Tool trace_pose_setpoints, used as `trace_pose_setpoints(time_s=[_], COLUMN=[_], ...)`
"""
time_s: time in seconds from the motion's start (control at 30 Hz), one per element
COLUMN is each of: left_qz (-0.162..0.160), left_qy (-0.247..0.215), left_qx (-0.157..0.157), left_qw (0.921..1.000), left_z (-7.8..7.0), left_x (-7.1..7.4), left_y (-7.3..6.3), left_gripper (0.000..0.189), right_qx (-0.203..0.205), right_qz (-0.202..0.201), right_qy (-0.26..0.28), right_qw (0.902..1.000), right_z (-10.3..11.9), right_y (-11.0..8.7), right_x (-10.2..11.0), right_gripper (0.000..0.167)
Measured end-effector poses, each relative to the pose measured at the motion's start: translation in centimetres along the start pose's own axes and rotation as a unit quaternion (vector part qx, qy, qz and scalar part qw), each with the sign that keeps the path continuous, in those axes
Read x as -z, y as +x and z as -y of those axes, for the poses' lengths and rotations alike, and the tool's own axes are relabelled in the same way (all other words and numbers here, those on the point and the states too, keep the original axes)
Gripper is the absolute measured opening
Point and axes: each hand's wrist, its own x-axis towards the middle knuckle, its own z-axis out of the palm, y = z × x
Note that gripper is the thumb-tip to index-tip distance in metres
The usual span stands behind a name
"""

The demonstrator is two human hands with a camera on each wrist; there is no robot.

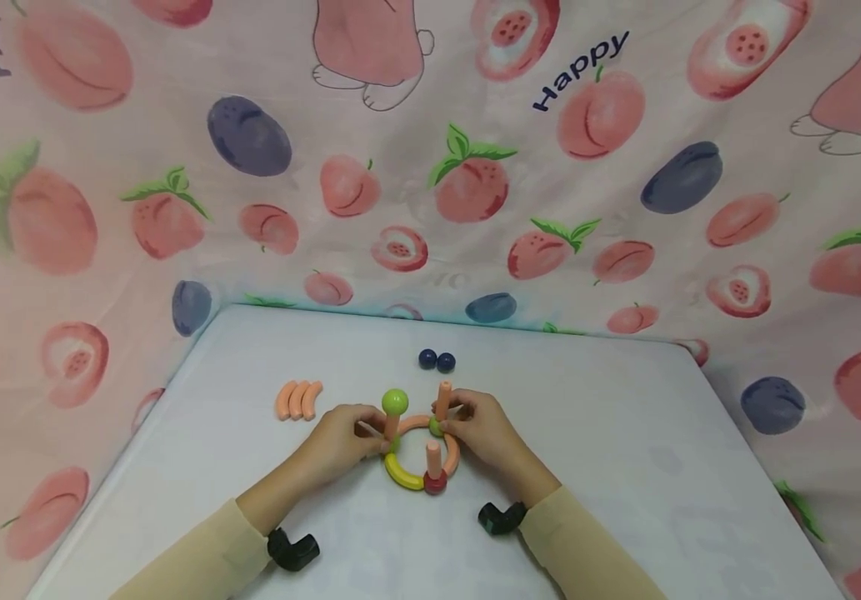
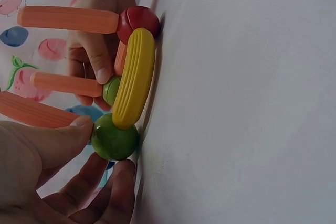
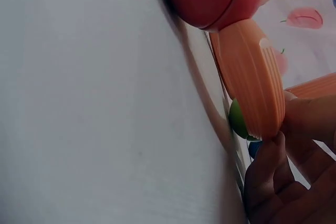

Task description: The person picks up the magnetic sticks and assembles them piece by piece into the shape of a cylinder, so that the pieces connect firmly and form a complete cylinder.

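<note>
A ring of curved sticks and balls lies on the white table, built from a yellow curved stick [image 1: 403, 475], orange curved sticks [image 3: 252, 77], a red ball [image 1: 434, 482] and two green balls. Straight orange sticks rise from these balls; the left one carries a light green ball [image 1: 395, 402] on top. My left hand [image 1: 343, 432] pinches the left green ball [image 2: 114, 137] at the ring, thumb against the foot of its upright stick. On the far right side, my right hand [image 1: 483, 421] grips the other green ball [image 1: 436, 427] around the base of its upright stick [image 1: 443, 400].
Two dark blue balls [image 1: 437, 362] sit beyond the ring. Several orange curved sticks [image 1: 296, 401] lie side by side to the left. Fruit-patterned cloth [image 1: 400, 208] hangs behind the table [image 1: 625, 467]. A black wrist mount [image 1: 293, 550] shows by the left sleeve.
</note>
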Motion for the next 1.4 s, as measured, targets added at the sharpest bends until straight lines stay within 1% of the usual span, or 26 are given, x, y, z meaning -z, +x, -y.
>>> trace_pose_setpoints(time_s=[0.13,0.27,0.33,0.4,0.47,0.53,0.63,0.73,0.8,0.83,0.93,1.0,1.03,1.13,1.2,1.23,1.4], left_qz=[0.0,0.011,0.016,0.013,0.007,-0.001,-0.004,0.005,0.016,0.023,0.04,0.054,0.062,0.086,0.092,0.091,0.072], left_qy=[0.002,0.005,0.007,0.01,0.018,0.034,0.067,0.102,0.132,0.151,0.206,0.234,0.242,0.253,0.255,0.252,0.228], left_qx=[-0.003,-0.016,-0.022,-0.021,-0.019,-0.019,-0.03,-0.037,-0.046,-0.053,-0.091,-0.116,-0.122,-0.121,-0.109,-0.103,-0.081], left_qw=[1.0,0.9998,0.9996,0.9996,0.9996,0.9993,0.9973,0.9941,0.9901,0.9869,0.9735,0.9638,0.9607,0.9562,0.9565,0.9579,0.9674], left_z=[0.0,0.1,0.1,-0.1,-0.6,-1.2,-2.1,-3.0,-3.4,-3.6,-3.9,-4.0,-4.1,-4.0,-3.9,-3.9,-3.4], left_x=[0.0,0.5,1.0,1.6,2.0,2.4,2.6,2.3,1.9,1.6,1.1,0.9,0.9,0.7,0.6,0.6,0.5], left_y=[-0.3,-0.4,-0.1,0.5,1.5,2.9,5.4,8.1,9.9,10.7,12.6,13.4,13.6,14.1,14.4,14.4,14.5], left_gripper=[0.023,0.022,0.024,0.026,0.028,0.027,0.029,0.036,0.04,0.042,0.046,0.049,0.051,0.056,0.057,0.055,0.035], right_qx=[0.014,0.031,0.034,0.033,0.03,0.026,0.024,0.021,0.019,0.02,0.027,0.034,0.037,0.042,0.042,0.042,0.04], right_qz=[0.008,0.016,0.021,0.024,0.024,0.023,0.019,0.019,0.02,0.021,0.022,0.023,0.024,0.022,0.02,0.019,0.014], right_qy=[-0.001,0.003,0.005,0.006,0.007,0.007,0.006,0.002,0.002,0.004,0.009,0.012,0.013,0.015,0.016,0.017,0.022], right_qw=[0.9999,0.9994,0.9992,0.9991,0.9992,0.9994,0.9995,0.9996,0.9996,0.9996,0.9993,0.9991,0.9989,0.9988,0.9988,0.9988,0.9989], right_z=[0.0,-0.1,-0.1,-0.2,-0.3,-0.4,-0.4,-0.2,-0.2,-0.3,-0.4,-0.5,-0.6,-0.6,-0.6,-0.6,-0.7], right_y=[0.2,0.4,0.5,0.6,0.6,0.6,0.6,0.5,0.5,0.4,0.3,0.3,0.2,0.2,0.2,0.2,0.3], right_x=[0.0,-0.1,-0.2,-0.3,-0.3,-0.3,-0.2,-0.1,-0.1,-0.1,-0.1,-0.2,-0.2,-0.3,-0.3,-0.4,-0.3], right_gripper=[0.027,0.026,0.026,0.026,0.025,0.025,0.024,0.024,0.024,0.024,0.024,0.024,0.024,0.024,0.025,0.025,0.025])
